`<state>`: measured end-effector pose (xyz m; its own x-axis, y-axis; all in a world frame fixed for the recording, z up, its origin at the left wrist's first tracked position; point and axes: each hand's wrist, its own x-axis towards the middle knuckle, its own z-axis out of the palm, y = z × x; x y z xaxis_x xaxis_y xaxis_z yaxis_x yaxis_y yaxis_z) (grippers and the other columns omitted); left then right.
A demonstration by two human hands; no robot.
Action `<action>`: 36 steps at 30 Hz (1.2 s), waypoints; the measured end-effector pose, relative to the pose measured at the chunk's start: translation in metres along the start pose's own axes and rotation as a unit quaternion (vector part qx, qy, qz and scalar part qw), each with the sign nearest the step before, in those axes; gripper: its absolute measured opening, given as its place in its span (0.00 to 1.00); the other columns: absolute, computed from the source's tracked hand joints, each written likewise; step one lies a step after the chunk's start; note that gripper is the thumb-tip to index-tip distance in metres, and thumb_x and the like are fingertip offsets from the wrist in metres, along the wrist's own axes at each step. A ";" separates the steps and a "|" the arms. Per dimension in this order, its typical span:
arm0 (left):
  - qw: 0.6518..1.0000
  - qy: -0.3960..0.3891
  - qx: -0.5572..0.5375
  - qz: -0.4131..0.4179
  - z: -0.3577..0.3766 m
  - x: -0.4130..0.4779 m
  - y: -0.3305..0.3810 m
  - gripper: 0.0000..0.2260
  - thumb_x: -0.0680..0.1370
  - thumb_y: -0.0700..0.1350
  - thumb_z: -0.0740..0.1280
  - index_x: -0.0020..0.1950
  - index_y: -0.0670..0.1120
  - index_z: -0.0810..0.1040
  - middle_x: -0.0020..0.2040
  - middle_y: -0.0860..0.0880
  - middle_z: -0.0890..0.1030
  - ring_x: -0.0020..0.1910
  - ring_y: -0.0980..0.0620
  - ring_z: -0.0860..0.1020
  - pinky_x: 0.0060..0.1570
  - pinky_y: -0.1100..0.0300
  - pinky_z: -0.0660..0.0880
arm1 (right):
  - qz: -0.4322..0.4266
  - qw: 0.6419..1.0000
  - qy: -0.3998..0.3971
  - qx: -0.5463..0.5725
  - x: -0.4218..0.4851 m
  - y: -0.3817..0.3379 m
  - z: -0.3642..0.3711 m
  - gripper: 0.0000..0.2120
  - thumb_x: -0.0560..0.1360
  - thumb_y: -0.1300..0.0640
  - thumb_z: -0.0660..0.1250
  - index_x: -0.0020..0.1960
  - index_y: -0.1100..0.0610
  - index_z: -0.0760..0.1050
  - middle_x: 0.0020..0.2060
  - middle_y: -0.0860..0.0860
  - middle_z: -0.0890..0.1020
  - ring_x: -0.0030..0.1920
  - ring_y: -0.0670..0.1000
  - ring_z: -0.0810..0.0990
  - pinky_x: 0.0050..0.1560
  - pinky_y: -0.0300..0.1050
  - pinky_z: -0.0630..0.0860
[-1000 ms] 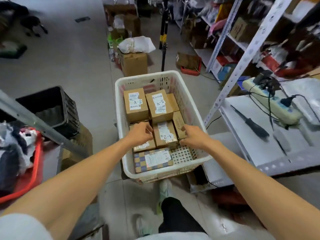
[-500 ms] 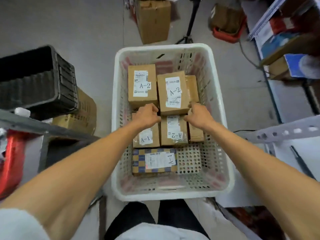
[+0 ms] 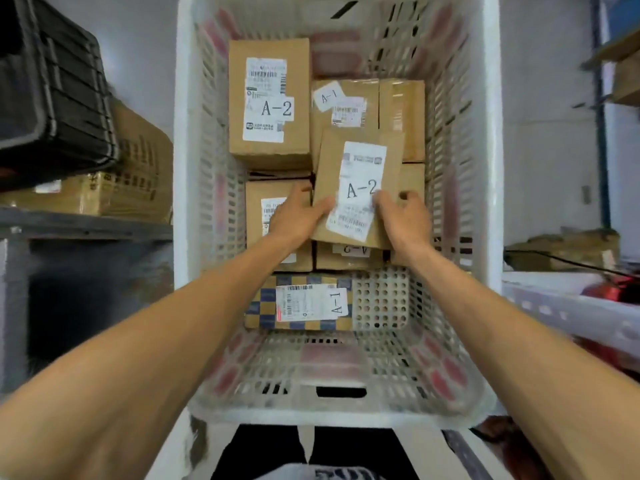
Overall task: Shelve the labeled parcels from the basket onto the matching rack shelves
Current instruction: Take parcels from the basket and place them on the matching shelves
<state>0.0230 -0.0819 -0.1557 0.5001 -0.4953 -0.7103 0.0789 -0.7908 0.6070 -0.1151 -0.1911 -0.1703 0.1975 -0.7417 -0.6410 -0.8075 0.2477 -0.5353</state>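
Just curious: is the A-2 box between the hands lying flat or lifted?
Lifted and tilted: the A-2 parcel overlaps the boxes beneath, pinched by left hand and right hand.

Left hand (image 3: 294, 216) and right hand (image 3: 405, 220) were bare, my forearms unsleeved. Black trousers (image 3: 266, 452); white shirt hem (image 3: 298, 474), dark print.

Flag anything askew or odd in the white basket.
Only the brown cardboard parcel labelled A-2 sits tilted above the others, because the left hand and right hand grip it. The rest lie flat in the white plastic basket.
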 end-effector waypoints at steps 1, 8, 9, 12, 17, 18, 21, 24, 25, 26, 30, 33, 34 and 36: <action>1.000 -0.023 0.006 -0.009 0.001 -0.004 -0.010 0.30 0.74 0.57 0.70 0.71 0.49 0.64 0.62 0.48 0.78 0.52 0.50 0.79 0.52 0.53 0.77 | 0.015 1.000 -0.019 -0.007 -0.004 0.010 0.002 0.40 0.60 0.29 0.62 0.63 0.54 0.70 0.58 0.52 0.78 0.58 0.55 0.77 0.58 0.57 0.75; 0.992 -0.116 -0.029 0.024 0.009 -0.016 -0.026 0.48 0.71 0.38 0.74 0.78 0.57 0.44 0.71 0.48 0.69 0.66 0.48 0.71 0.65 0.50 0.71 | -0.050 0.987 -0.102 0.112 -0.022 0.032 0.009 0.49 0.66 0.53 0.78 0.77 0.49 0.50 0.67 0.47 0.74 0.65 0.48 0.73 0.68 0.55 0.70; 0.992 -0.115 -0.034 0.024 0.006 -0.019 -0.024 0.50 0.70 0.37 0.75 0.77 0.58 0.43 0.71 0.48 0.69 0.66 0.48 0.71 0.65 0.50 0.71 | -0.051 0.986 -0.101 0.120 -0.024 0.033 0.007 0.51 0.66 0.55 0.78 0.78 0.48 0.49 0.68 0.47 0.73 0.66 0.48 0.73 0.68 0.55 0.69; 0.994 -0.105 -0.035 0.022 -0.005 -0.033 -0.017 0.56 0.66 0.34 0.77 0.77 0.60 0.42 0.71 0.47 0.70 0.68 0.47 0.70 0.65 0.51 0.71 | -0.054 0.984 -0.105 0.136 -0.039 0.031 -0.003 0.57 0.64 0.57 0.79 0.79 0.46 0.43 0.71 0.47 0.69 0.69 0.49 0.69 0.71 0.55 0.65; 0.992 -0.102 -0.013 0.079 -0.029 -0.068 -0.003 0.56 0.64 0.34 0.78 0.78 0.58 0.44 0.68 0.51 0.72 0.65 0.51 0.71 0.64 0.53 0.71 | -0.078 0.981 -0.097 0.150 -0.082 0.009 -0.017 0.57 0.62 0.64 0.80 0.78 0.47 0.47 0.69 0.47 0.70 0.66 0.45 0.69 0.71 0.51 0.65; 0.990 -0.096 -0.014 0.102 -0.035 -0.078 0.001 0.55 0.65 0.34 0.78 0.78 0.57 0.45 0.68 0.52 0.71 0.65 0.53 0.70 0.63 0.57 0.70 | -0.090 0.980 -0.090 0.154 -0.093 0.003 -0.021 0.56 0.62 0.65 0.80 0.78 0.48 0.49 0.67 0.46 0.72 0.65 0.46 0.70 0.70 0.50 0.67; 0.984 -0.072 -0.012 0.161 -0.053 -0.109 0.013 0.52 0.67 0.35 0.77 0.78 0.54 0.46 0.71 0.51 0.67 0.67 0.55 0.67 0.61 0.61 0.66 | -0.113 0.978 -0.067 0.162 -0.128 -0.015 -0.033 0.55 0.62 0.66 0.80 0.78 0.50 0.50 0.66 0.46 0.71 0.66 0.47 0.69 0.68 0.46 0.65; 0.977 -0.061 -0.017 0.205 -0.072 -0.139 0.022 0.52 0.66 0.35 0.77 0.78 0.54 0.47 0.73 0.51 0.65 0.69 0.51 0.67 0.63 0.57 0.67 | -0.147 0.973 -0.034 0.175 -0.167 -0.030 -0.042 0.58 0.58 0.61 0.82 0.78 0.48 0.50 0.72 0.49 0.67 0.71 0.51 0.66 0.72 0.55 0.63; 0.973 -0.060 -0.017 0.221 -0.079 -0.150 0.025 0.52 0.66 0.35 0.77 0.78 0.55 0.47 0.74 0.51 0.64 0.69 0.52 0.66 0.64 0.57 0.67 | -0.160 0.971 -0.024 0.176 -0.183 -0.035 -0.045 0.60 0.56 0.59 0.83 0.77 0.47 0.51 0.72 0.50 0.67 0.71 0.52 0.67 0.72 0.59 0.64; 0.969 -0.060 -0.014 0.239 -0.085 -0.162 0.028 0.53 0.65 0.35 0.78 0.78 0.57 0.47 0.73 0.50 0.65 0.68 0.53 0.66 0.64 0.56 0.66 | -0.172 0.968 -0.015 0.181 -0.199 -0.039 -0.050 0.60 0.55 0.58 0.83 0.77 0.46 0.52 0.72 0.50 0.68 0.71 0.52 0.67 0.70 0.61 0.65; 0.956 -0.068 -0.006 0.285 -0.106 -0.210 0.034 0.54 0.64 0.37 0.79 0.76 0.61 0.47 0.73 0.49 0.67 0.70 0.49 0.67 0.65 0.51 0.69 | -0.221 0.956 0.039 0.189 -0.262 -0.045 -0.064 0.59 0.57 0.61 0.83 0.77 0.45 0.51 0.71 0.49 0.69 0.70 0.51 0.68 0.69 0.57 0.68; 0.946 -0.073 0.004 0.317 -0.117 -0.245 0.035 0.53 0.63 0.40 0.80 0.75 0.65 0.48 0.74 0.49 0.65 0.72 0.48 0.65 0.68 0.45 0.67 | -0.247 0.946 0.069 0.197 -0.303 -0.045 -0.071 0.58 0.59 0.63 0.82 0.78 0.48 0.51 0.71 0.50 0.68 0.69 0.50 0.69 0.64 0.44 0.70; 0.942 -0.075 0.006 0.327 -0.119 -0.255 0.034 0.53 0.63 0.41 0.80 0.74 0.66 0.48 0.75 0.49 0.64 0.72 0.48 0.65 0.68 0.43 0.67 | -0.253 0.944 0.076 0.199 -0.315 -0.043 -0.073 0.57 0.59 0.62 0.82 0.78 0.48 0.51 0.71 0.50 0.69 0.69 0.50 0.69 0.62 0.42 0.70; 0.934 -0.082 0.013 0.348 -0.123 -0.276 0.033 0.53 0.64 0.41 0.80 0.74 0.66 0.48 0.75 0.51 0.63 0.72 0.49 0.64 0.68 0.42 0.67 | -0.260 0.941 0.090 0.198 -0.338 -0.037 -0.075 0.58 0.60 0.60 0.82 0.78 0.46 0.50 0.70 0.47 0.69 0.66 0.49 0.70 0.62 0.44 0.70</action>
<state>-0.0063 0.0734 0.1041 0.2836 -0.9393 -0.1931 -0.2391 -0.2643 0.9343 -0.1932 0.0036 0.1072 0.3829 -0.9112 -0.1518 -0.3512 0.0084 -0.9363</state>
